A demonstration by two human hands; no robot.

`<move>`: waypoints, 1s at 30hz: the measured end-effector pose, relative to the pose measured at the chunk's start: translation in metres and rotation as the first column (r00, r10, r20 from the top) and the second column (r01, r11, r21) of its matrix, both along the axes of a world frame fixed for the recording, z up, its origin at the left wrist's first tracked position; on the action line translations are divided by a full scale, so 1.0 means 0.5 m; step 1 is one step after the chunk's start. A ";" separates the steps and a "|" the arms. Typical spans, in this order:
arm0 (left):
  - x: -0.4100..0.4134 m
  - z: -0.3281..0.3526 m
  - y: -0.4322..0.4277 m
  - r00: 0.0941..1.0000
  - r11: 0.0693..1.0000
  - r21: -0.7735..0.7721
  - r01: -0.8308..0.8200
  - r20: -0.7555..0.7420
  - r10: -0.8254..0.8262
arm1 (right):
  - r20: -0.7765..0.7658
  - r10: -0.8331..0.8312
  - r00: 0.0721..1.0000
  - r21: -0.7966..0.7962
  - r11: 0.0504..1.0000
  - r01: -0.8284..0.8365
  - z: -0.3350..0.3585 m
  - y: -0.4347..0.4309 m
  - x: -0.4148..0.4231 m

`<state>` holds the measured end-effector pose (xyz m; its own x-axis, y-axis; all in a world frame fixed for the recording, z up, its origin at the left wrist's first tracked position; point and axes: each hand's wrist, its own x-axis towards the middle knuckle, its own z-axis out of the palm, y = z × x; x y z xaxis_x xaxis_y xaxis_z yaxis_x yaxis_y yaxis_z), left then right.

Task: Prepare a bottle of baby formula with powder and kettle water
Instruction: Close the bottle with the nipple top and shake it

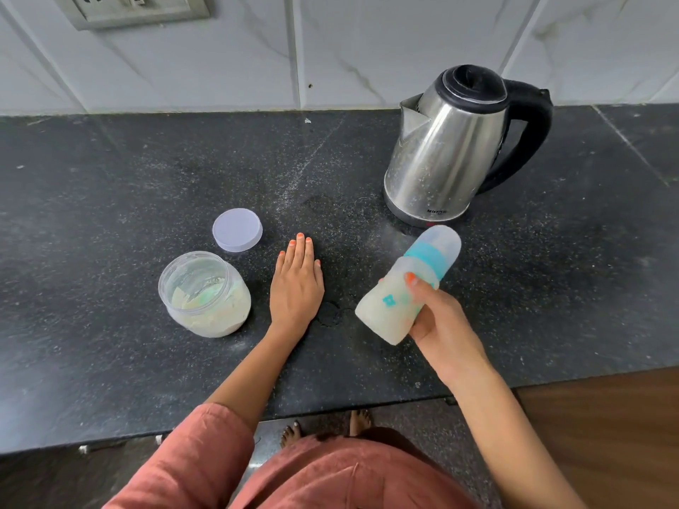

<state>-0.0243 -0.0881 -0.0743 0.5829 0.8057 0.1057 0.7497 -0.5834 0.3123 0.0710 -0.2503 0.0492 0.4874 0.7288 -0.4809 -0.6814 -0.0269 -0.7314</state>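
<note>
Meanwhile right hand [437, 325] grips tilted bottle [400, 292]; left hand [297, 284] flat, empty on countertop [110, 200].

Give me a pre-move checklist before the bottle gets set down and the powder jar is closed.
1. Right hand grips the bottle firmly: ok, held tilted above the counter.
2. Bottle cap and teal collar on: ok.
3. Contents mixed: cannot tell, the bottle looks milky but blurred.
4. Left hand free for the lid: ok, flat on the countertop.
5. Powder jar closed: not ok, its lid lies behind it.
6. Kettle clear of the bottle: ok, upright behind it.
</note>
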 end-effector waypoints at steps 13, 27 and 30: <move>-0.001 -0.002 0.002 1.000 1.000 -0.004 -0.002 -0.002 0.002 | -0.596 0.126 0.793 0.243 0.970 0.029 -0.016 -0.005 0.015; -0.003 0.000 0.000 1.000 1.000 0.003 -0.001 -0.001 0.001 | 0.125 -0.051 0.991 0.279 0.960 0.014 0.035 0.003 0.052; -0.001 0.001 0.000 1.000 1.000 -0.004 -0.002 -0.006 0.002 | 0.138 -0.081 0.987 0.135 0.989 0.062 0.021 0.003 0.022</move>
